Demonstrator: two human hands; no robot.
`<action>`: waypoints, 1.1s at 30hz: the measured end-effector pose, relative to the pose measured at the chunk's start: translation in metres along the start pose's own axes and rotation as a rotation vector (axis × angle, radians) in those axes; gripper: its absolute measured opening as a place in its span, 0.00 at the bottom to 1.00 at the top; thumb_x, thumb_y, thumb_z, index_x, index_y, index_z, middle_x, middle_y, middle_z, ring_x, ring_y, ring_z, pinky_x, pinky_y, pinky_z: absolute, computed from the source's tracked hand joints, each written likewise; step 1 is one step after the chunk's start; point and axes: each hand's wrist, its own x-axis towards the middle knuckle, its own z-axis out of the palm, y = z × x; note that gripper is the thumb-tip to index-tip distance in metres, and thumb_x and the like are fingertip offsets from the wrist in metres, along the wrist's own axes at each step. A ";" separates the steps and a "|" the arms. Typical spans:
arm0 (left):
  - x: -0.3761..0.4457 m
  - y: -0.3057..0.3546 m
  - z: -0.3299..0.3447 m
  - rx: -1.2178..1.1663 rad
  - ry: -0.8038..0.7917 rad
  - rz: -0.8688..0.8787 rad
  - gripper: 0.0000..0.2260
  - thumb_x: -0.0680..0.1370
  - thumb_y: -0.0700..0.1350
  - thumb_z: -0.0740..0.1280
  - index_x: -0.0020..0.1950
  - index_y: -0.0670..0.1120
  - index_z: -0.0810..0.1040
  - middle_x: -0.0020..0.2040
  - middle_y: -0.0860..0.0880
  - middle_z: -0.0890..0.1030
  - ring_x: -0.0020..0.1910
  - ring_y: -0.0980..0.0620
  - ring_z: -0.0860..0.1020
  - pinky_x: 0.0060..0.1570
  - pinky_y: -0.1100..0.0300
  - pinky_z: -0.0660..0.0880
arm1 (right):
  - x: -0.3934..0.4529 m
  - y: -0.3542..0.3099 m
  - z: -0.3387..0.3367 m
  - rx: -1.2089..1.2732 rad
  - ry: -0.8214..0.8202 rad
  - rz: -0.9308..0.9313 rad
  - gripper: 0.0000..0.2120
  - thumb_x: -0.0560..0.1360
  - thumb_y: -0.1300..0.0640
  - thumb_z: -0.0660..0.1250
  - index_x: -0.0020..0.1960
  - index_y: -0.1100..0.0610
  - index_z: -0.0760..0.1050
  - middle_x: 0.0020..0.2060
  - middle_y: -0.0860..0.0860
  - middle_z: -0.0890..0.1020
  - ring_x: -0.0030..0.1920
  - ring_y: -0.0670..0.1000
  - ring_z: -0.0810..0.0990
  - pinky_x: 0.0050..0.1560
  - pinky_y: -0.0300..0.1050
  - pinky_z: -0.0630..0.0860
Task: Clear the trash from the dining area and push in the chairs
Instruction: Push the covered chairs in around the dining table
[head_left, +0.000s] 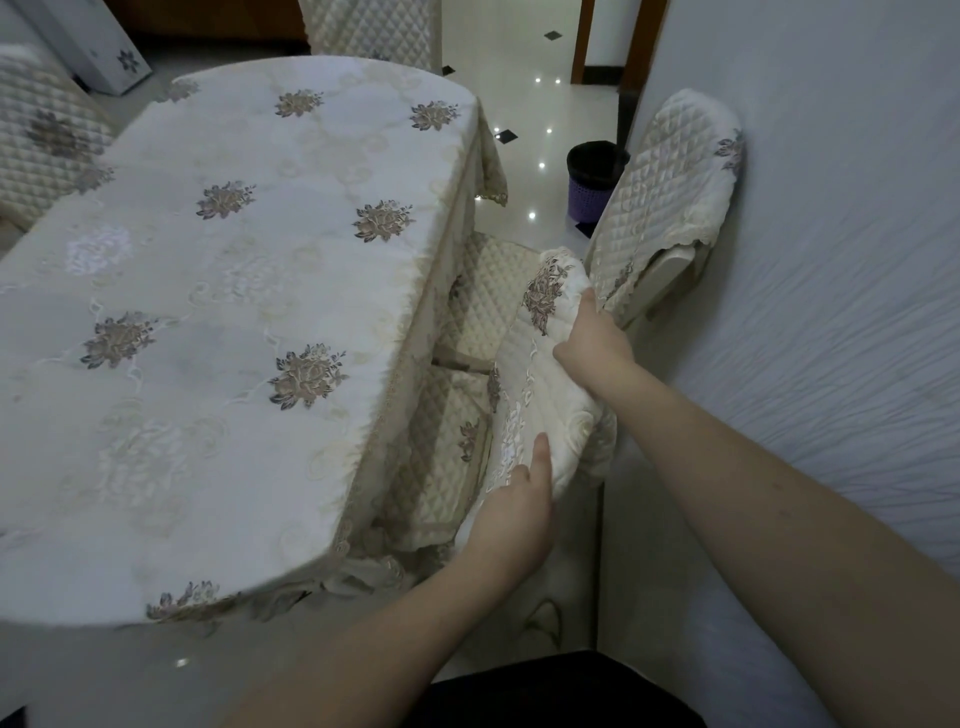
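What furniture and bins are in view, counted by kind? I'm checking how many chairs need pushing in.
Chairs: 4 (gripped, by the wall, far end, left edge)
Tables: 1
Waste bins: 1
Total: 6

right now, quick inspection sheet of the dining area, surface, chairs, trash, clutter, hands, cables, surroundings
surface: table under a floral embroidered cloth; nothing seen on it
job's things: near chair with a quilted cover, its seat partly under the table edge; second chair angled against the wall; more covered chairs at the far end and far left
trash: none seen; bin on the floor beyond the chairs
clutter: nothing seen
hands: left hand and right hand both grip the near chair's backrest top
cables: nothing seen
surroundings: glossy tiled floor, doorway beyond
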 end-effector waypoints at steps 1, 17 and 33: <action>-0.001 0.000 0.000 0.008 0.000 0.001 0.36 0.78 0.41 0.59 0.78 0.45 0.38 0.62 0.41 0.73 0.45 0.42 0.78 0.35 0.54 0.65 | -0.001 -0.001 0.001 0.003 0.001 0.011 0.41 0.75 0.57 0.65 0.78 0.54 0.42 0.68 0.61 0.65 0.64 0.64 0.70 0.58 0.53 0.71; -0.002 -0.023 0.005 0.119 0.229 0.138 0.34 0.74 0.63 0.57 0.75 0.46 0.61 0.59 0.47 0.78 0.53 0.45 0.79 0.56 0.41 0.71 | -0.012 -0.006 0.007 -0.172 0.064 0.022 0.39 0.76 0.47 0.63 0.77 0.55 0.44 0.73 0.62 0.55 0.69 0.63 0.63 0.62 0.54 0.67; -0.115 -0.141 -0.023 0.184 0.359 -0.208 0.29 0.76 0.64 0.54 0.73 0.52 0.66 0.69 0.47 0.73 0.70 0.45 0.68 0.67 0.41 0.63 | -0.120 -0.060 0.054 -0.389 0.045 -0.437 0.31 0.77 0.44 0.55 0.76 0.53 0.55 0.76 0.55 0.56 0.75 0.58 0.53 0.73 0.58 0.51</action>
